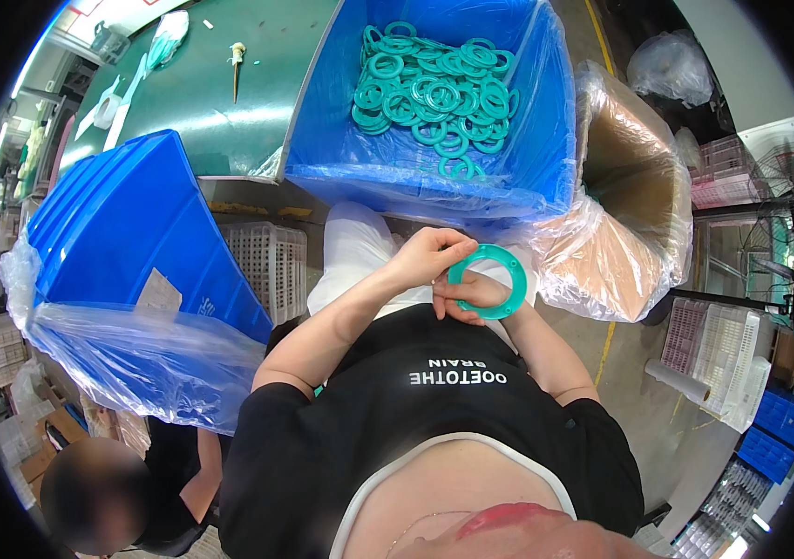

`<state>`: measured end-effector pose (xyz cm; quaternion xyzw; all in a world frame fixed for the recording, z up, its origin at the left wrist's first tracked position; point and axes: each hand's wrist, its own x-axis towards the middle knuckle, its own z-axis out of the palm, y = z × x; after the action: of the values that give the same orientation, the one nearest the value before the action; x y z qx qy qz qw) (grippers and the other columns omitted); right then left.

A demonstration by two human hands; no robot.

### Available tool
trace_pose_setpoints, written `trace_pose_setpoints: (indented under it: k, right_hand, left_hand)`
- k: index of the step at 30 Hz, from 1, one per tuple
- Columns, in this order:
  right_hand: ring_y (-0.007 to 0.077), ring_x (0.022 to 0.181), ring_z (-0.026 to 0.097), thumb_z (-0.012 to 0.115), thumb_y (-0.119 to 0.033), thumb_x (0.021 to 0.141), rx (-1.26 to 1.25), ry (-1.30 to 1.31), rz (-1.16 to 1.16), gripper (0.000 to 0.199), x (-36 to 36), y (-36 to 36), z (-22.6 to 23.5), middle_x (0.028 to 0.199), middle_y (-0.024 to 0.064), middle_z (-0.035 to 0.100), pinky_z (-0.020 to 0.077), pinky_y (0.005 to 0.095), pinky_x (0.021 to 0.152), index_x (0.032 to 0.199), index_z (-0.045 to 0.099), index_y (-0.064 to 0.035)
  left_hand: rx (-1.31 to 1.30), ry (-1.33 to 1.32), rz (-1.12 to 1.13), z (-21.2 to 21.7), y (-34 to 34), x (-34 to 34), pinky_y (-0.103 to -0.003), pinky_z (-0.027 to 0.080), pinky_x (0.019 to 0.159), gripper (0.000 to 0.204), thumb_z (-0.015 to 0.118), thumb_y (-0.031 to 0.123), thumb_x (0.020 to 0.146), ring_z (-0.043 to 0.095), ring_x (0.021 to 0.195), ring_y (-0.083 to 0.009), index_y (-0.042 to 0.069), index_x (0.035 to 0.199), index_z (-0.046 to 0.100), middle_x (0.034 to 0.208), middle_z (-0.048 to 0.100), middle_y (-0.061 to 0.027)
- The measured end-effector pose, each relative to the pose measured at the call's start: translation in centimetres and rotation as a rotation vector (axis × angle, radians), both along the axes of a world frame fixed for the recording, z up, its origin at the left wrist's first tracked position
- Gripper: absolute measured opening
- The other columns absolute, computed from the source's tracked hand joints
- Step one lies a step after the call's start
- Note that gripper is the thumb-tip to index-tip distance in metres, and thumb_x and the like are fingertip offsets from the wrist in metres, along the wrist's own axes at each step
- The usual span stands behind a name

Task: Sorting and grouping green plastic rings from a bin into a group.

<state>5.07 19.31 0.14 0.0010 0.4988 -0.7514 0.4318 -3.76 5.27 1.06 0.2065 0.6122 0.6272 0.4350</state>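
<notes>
A teal plastic ring [519, 283] is held up at my waist. My left hand [427, 257] pinches its upper left rim between thumb and fingers. Behind the ring, partly seen through its hole, is my right hand [477, 292]. Its fingers are curled together and reach past the ring's lower left side; what they grip, if anything, is hidden. Beyond my hands stands a blue bin [532, 177] lined with clear plastic film. A heap of similar teal rings [434, 93] lies inside it.
Left of me is a tilted blue bin [136, 214] draped with film. A film-lined cardboard box [606, 265] stands at right. The green table [271, 47] lies far left, and a white crate [271, 265] sits below. Another person [169, 475] is at lower left.
</notes>
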Motion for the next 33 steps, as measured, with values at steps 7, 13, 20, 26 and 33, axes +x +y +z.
trace_pose_setpoints:
  k: [7,13,20,26,33]
  right_hand:
    - [0.0092,0.031,0.039,0.045,-0.034,0.095,0.079,0.096,0.182,0.044,0.0,-1.0,1.7,0.04,0.0021,0.042,0.0295,0.0221,0.031,0.073,0.058,0.0017]
    - [0.0092,0.031,0.039,0.045,-0.033,0.095,0.029,0.019,0.172,0.043,-0.1,-1.1,0.9,0.04,0.0023,0.042,0.0297,0.0219,0.031,0.071,0.058,0.0006]
    - [0.0092,0.032,0.039,0.048,-0.033,0.094,0.021,0.012,0.157,0.042,-0.4,-1.0,1.4,0.041,0.0025,0.042,0.0283,0.0221,0.031,0.072,0.059,0.0006]
    - [0.0147,0.07,0.054,0.054,-0.049,0.087,-1.13,0.008,-0.733,0.061,-1.0,12.9,-4.5,0.096,0.0092,0.057,0.0411,0.0251,0.048,0.119,0.046,0.0027]
    - [0.0205,0.079,0.059,0.037,-0.054,0.093,-0.875,-0.055,-1.715,0.063,-1.9,25.3,-6.0,0.095,0.0137,0.061,0.0493,0.0239,0.052,0.113,0.055,0.0037]
  left_hand:
    - [0.024,-0.125,-0.36,1.3,-0.4,-1.2,-0.023,0.041,0.06,0.025,0.058,0.031,0.091,0.049,0.071,-0.0033,0.006,0.087,0.06,0.077,0.058,0.0034]
    - [0.138,0.683,-0.075,0.7,0.0,0.3,-0.029,0.042,0.06,0.014,0.067,0.012,0.079,0.052,0.065,-0.0183,0.002,0.083,0.059,0.074,0.053,-0.0057]
    - [0.222,0.997,0.179,-0.3,-0.3,-1.1,-0.028,0.038,0.05,0.012,0.054,0.011,0.089,0.049,0.058,-0.0149,0.003,0.08,0.057,0.067,0.048,-0.0016]
    - [0.311,-0.553,0.338,-0.2,-3.1,-5.1,-0.016,0.03,0.048,0.016,0.044,0.016,0.096,0.041,0.061,-0.0043,0.004,0.092,0.054,0.077,0.049,0.0006]
    - [0.061,-0.013,0.742,1.6,-7.5,-15.3,-0.021,0.023,0.044,0.035,0.048,0.03,0.095,0.033,0.05,-0.0064,0.012,0.065,0.044,0.061,0.041,0.0035]
